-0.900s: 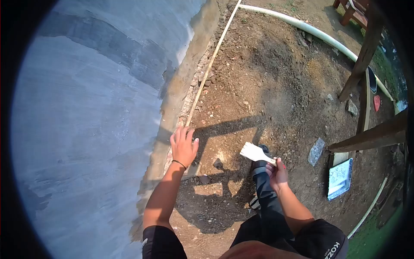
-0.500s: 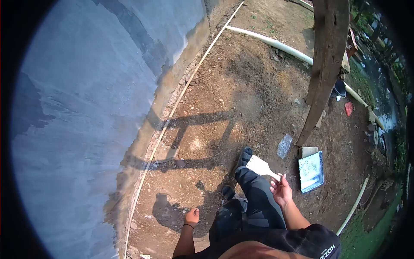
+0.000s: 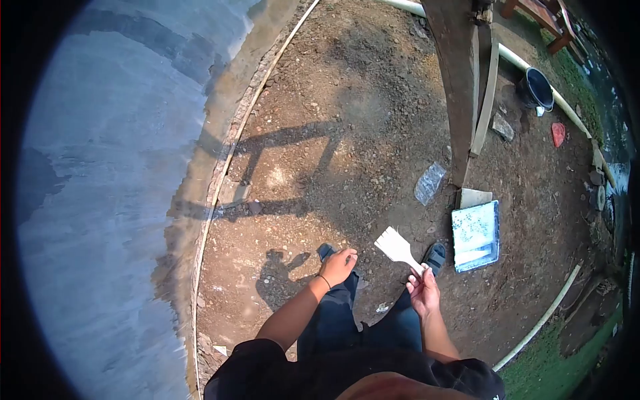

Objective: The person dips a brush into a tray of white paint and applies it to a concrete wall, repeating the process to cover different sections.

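My right hand (image 3: 424,290) grips a wide flat paintbrush (image 3: 395,247) by its handle. Its pale bristles point up and to the left, over the dirt and clear of any surface. My left hand (image 3: 339,265) is held in front of my left leg with its fingers curled in, and no object shows in it. A paint tray (image 3: 494,230) with white paint and a blue rim lies on the ground to the right of the brush. On my left rises a wall (image 3: 113,160) with a patchy blue-grey coat and a bare brownish strip along its foot.
A wooden post (image 3: 453,87) stands just beyond the tray. Clear plastic (image 3: 429,183) lies left of its base. Farther right are a dark bucket (image 3: 535,88), a red scrap (image 3: 558,135) and a pale pipe (image 3: 573,115). A thin strip (image 3: 230,153) runs along the wall's foot.
My view has shifted and my feet now stand apart. My left hand has come up and forward, to the right. The brush stays in my right hand, and the bucket shows more fully.
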Available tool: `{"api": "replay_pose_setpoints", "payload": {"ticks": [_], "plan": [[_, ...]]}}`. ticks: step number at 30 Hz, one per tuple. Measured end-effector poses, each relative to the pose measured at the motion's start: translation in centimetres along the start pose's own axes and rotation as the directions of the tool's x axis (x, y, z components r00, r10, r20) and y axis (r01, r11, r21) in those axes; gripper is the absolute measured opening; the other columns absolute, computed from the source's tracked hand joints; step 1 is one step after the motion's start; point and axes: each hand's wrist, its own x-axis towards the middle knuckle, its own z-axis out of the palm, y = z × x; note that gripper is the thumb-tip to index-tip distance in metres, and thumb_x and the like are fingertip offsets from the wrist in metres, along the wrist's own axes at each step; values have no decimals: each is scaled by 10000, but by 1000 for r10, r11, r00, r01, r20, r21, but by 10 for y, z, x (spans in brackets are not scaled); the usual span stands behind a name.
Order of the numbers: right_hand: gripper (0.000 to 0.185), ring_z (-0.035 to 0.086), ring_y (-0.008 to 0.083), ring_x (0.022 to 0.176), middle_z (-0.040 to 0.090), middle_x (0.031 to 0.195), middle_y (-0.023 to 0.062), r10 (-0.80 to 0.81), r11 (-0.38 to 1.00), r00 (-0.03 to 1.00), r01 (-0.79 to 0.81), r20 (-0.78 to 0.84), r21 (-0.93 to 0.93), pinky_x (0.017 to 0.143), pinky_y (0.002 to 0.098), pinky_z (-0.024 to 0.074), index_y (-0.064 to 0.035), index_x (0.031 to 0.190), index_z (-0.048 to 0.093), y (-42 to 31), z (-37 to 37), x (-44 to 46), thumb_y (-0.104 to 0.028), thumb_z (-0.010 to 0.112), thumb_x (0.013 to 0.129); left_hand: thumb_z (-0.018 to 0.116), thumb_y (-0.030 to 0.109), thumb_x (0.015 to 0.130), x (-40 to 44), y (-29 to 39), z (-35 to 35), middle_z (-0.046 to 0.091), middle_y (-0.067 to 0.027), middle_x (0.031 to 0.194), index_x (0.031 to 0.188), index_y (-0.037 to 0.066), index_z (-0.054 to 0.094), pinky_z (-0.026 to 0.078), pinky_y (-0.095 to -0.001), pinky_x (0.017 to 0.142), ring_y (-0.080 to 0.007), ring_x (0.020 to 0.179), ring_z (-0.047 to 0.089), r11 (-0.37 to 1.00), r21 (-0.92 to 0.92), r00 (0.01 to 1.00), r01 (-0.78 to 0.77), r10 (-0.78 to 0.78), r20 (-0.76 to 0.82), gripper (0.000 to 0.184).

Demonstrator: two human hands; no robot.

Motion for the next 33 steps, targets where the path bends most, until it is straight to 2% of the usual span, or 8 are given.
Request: {"api": "replay_pose_setpoints", "payload": {"ticks": [3, 6, 10, 13, 18, 20, 28, 33], "plan": [[270, 629, 201, 731, 600, 939, 106, 28, 999, 1000, -28, 11, -24, 598, 300, 540, -60, 1134, 471, -52, -55, 21, -221, 488, 919, 505, 287, 864, 33, 24, 79, 635, -143, 912, 1028, 100, 577, 475, -392, 732, -323, 826, 606, 998, 7, 998, -61, 61, 28, 258], [243, 629, 178, 713, 587, 922, 102, -77, 988, 989, 59, -125, -146, 565, 256, 533, -23, 1129, 473, -100, -107, 24, -116, 501, 906, 509, 242, 879, 55, 59, 158, 622, -154, 948, 1046, 57, 571, 471, -348, 750, -269, 861, 612, 983, 183, 954, -30, -27, 298, 257], [239, 608, 136, 674, 597, 916, 82, -239, 959, 893, 156, -380, -236, 539, 228, 495, -26, 1102, 515, -156, -210, 75, -100, 529, 875, 503, 262, 890, 75, 111, 277, 624, -142, 913, 1082, 62, 556, 469, -323, 736, -248, 821, 612, 993, 86, 837, -86, 25, 547, 282], [207, 570, 92, 562, 603, 694, 51, -466, 850, 765, 247, -444, -466, 500, 219, 442, -44, 1062, 569, -153, -262, 139, -105, 545, 865, 493, 264, 899, 83, 141, 294, 625, -132, 911, 1094, 63, 551, 466, -303, 731, -219, 803, 611, 998, 62, 784, -30, -15, 621, 285], [224, 621, 224, 656, 636, 779, 140, -702, 643, 448, 65, -554, -763, 602, 318, 477, -43, 1020, 602, -136, -351, 219, -153, 583, 825, 518, 197, 870, 112, 66, 337, 614, -170, 984, 1068, 34, 549, 476, -329, 734, -254, 864, 612, 990, -136, 807, 33, 54, 588, 259], [247, 618, 348, 796, 625, 857, 212, -781, 542, 315, -88, -539, -836, 722, 388, 470, -56, 1009, 614, -120, -386, 224, -182, 594, 798, 516, 157, 862, 121, 49, 345, 614, -175, 971, 1042, 20, 548, 472, -327, 779, -268, 920, 608, 997, -74, 816, -37, 73, 574, 229], [211, 587, 302, 921, 607, 1003, 137, -944, 298, 102, -136, -313, -945, 781, 369, 468, -77, 1013, 615, -116, -431, 260, -158, 572, 823, 516, 114, 854, 138, 1, 359, 610, -119, 915, 1062, 38, 553, 469, -295, 689, -226, 862, 596, 948, 170, 746, -270, 95, 659, 224], [202, 579, 300, 932, 603, 1034, 101, -972, 232, 23, -93, -235, -968, 795, 371, 464, -98, 1017, 606, -151, -440, 274, -166, 561, 832, 520, 131, 844, 145, 8, 354, 604, -135, 930, 1040, 38, 561, 449, -350, 757, -282, 892, 577, 949, 232, 737, -213, 0, 676, 220]]}}
